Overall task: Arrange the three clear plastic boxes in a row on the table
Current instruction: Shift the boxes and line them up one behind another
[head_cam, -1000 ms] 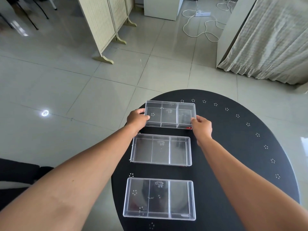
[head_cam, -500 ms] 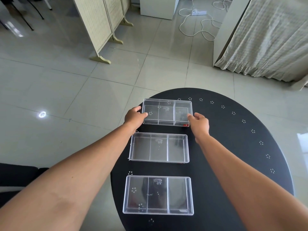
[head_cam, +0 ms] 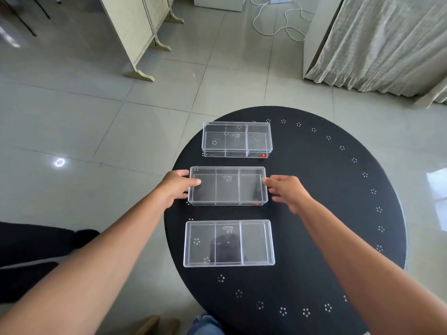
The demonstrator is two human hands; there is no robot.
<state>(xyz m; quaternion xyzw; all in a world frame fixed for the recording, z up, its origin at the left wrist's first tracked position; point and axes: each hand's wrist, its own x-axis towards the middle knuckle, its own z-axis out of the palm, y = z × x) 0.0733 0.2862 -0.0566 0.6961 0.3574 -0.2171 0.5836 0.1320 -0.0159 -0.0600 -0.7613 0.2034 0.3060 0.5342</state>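
**Both hands drop back from the far box to the middle one**

Since a second ago, both hands have left the far box point(head_cam: 237, 139) and come to the middle box point(head_cam: 228, 185). On the round black table point(head_cam: 338, 213), three clear boxes lie one behind another, long axes running nine to three o'clock. The near box point(head_cam: 229, 243) sits at six o'clock, untouched; the far one rests at twelve. The left hand point(head_cam: 174, 187) touches the middle box's nine o'clock end, thumb on the rim, fingers loosely curled. The right hand point(head_cam: 286, 191) sits at its three o'clock end, fingers spread, tips just meeting the wall.
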